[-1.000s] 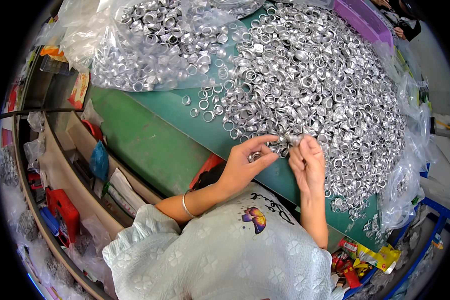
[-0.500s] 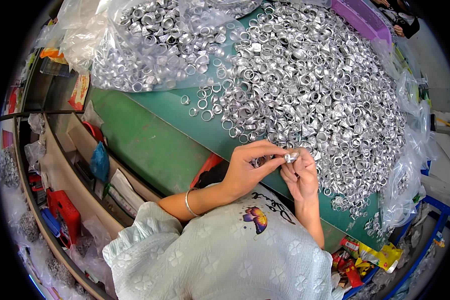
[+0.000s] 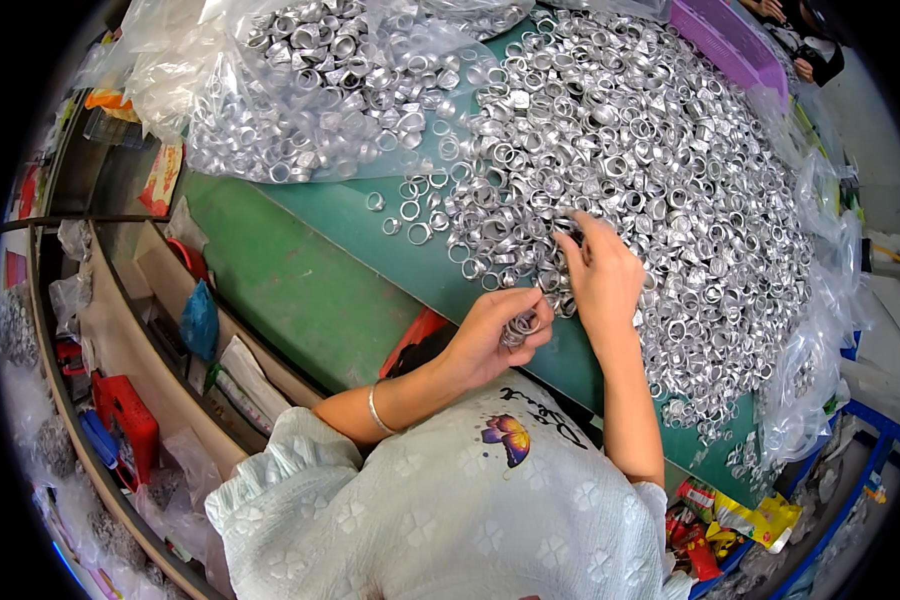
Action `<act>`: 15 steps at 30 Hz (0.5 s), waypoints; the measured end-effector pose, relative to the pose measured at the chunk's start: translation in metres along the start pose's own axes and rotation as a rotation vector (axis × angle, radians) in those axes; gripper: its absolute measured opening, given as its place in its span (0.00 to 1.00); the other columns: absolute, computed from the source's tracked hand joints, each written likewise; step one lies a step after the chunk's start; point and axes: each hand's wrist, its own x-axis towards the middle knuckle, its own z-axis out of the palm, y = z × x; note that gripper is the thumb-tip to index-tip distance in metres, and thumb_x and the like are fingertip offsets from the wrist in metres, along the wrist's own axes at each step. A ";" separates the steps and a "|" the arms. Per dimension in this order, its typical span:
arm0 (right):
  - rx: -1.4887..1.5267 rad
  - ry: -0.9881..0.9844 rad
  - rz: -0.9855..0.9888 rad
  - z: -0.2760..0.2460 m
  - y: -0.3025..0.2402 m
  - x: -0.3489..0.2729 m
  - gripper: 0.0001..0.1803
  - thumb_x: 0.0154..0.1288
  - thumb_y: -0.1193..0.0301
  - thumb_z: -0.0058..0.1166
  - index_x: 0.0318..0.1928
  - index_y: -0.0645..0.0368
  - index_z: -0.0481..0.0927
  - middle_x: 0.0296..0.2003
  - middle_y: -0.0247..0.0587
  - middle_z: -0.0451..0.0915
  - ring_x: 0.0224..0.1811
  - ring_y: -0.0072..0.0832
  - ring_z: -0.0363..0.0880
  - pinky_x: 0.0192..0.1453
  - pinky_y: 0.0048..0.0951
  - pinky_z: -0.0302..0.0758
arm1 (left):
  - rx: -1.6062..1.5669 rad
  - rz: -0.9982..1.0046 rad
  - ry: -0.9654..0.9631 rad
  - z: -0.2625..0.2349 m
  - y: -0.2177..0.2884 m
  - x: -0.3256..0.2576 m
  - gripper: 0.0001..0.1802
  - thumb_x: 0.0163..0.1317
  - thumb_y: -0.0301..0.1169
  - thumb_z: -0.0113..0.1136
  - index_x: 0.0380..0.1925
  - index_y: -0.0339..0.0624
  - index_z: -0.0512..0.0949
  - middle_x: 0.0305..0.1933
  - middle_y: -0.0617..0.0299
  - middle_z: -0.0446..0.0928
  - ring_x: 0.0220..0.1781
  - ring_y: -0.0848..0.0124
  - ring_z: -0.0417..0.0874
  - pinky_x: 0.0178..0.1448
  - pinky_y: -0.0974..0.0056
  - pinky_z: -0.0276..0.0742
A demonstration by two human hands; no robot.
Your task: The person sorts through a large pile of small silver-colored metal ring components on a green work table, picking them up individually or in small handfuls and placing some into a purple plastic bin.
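A big heap of silver metal rings [image 3: 700, 190] is spread over the green tabletop [image 3: 330, 235]. My left hand [image 3: 495, 335], with a thin silver bangle [image 3: 376, 408] at its wrist, is closed around several silver rings [image 3: 518, 327] just short of the heap's near edge. My right hand [image 3: 607, 275] reaches over the heap, thumb and forefinger apart and their tips down among the rings. No ring shows between those fingertips. A few loose rings [image 3: 410, 210] lie apart at the heap's left.
Clear plastic bags [image 3: 300, 120] full of rings lie at the far left. A purple basket [image 3: 725, 45] stands at the far right, near another person's hand [image 3: 803, 70]. Open compartments hold a red basket [image 3: 130, 425] at left. Food packets [image 3: 760, 520] sit low at right.
My hands have parted. The right one has moved up and away onto the heap, leaving the ring both fingertips were at. The left stays near its place, fingers curled around rings.
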 end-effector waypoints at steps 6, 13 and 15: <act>0.620 0.113 0.328 0.007 0.022 -0.007 0.06 0.60 0.72 0.52 0.29 0.62 0.75 0.21 0.34 0.74 0.14 0.25 0.67 0.17 0.25 0.61 | 0.263 0.138 0.128 0.008 -0.004 -0.002 0.08 0.63 0.30 0.50 0.30 0.36 0.74 0.28 0.64 0.70 0.23 0.80 0.67 0.16 0.78 0.56; 1.700 -0.285 1.097 -0.031 -0.010 -0.049 0.05 0.65 0.72 0.43 0.34 0.60 0.71 0.18 0.27 0.66 0.11 0.11 0.51 0.13 0.14 0.47 | 0.691 0.483 0.119 0.013 -0.003 0.004 0.18 0.52 0.22 0.60 0.46 0.38 0.75 0.26 0.69 0.69 0.29 0.82 0.68 0.29 0.77 0.64; 1.729 -0.348 1.065 -0.027 -0.011 -0.059 0.06 0.65 0.71 0.42 0.33 0.60 0.71 0.18 0.27 0.66 0.11 0.11 0.50 0.13 0.14 0.46 | 0.822 0.556 0.082 0.016 -0.004 0.005 0.22 0.48 0.20 0.62 0.46 0.38 0.75 0.25 0.69 0.68 0.29 0.82 0.68 0.33 0.76 0.65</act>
